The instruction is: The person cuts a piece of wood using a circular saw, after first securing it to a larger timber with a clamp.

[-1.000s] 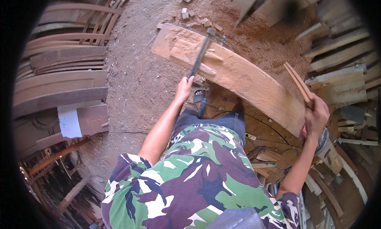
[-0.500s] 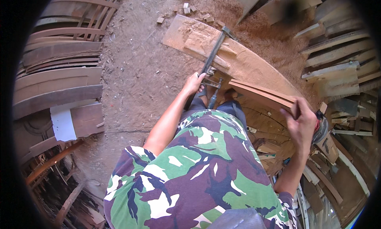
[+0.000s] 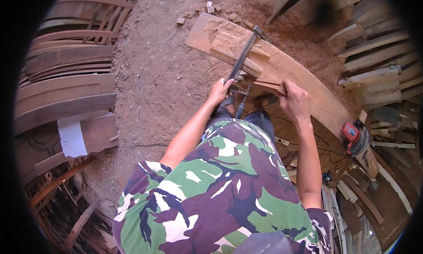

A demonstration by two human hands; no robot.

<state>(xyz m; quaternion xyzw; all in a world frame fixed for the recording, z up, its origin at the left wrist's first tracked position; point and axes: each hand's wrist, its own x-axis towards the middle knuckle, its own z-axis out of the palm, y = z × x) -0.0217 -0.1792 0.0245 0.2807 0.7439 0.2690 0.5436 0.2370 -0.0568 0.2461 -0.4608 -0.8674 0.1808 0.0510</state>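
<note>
My left hand (image 3: 220, 91) is closed around a long dark metal bar clamp (image 3: 243, 55). The clamp's far end reaches over the far edge of a dusty wooden plank bench (image 3: 304, 73), and its screw and handle (image 3: 241, 108) hang at the near side. In my right hand (image 3: 296, 102), fingers closed, is the end of a reddish-brown wooden strip (image 3: 265, 84) with a lengthwise line along it. The strip's other end lies beside the clamp's lower part; whether they touch I cannot tell. My right hand hides part of the strip.
A red and grey power tool (image 3: 352, 137) sits at the bench's right end. Flat wood pieces (image 3: 229, 45) lie under the clamp bar. Sawdust (image 3: 286, 31) and small wood blocks (image 3: 209, 8) cover ground beyond. Stacked boards stand left (image 3: 66, 86) and right (image 3: 374, 64).
My right hand has moved left with the wooden strip, bringing it up to the clamp. My left hand keeps its hold on the clamp. The power tool shows more fully now.
</note>
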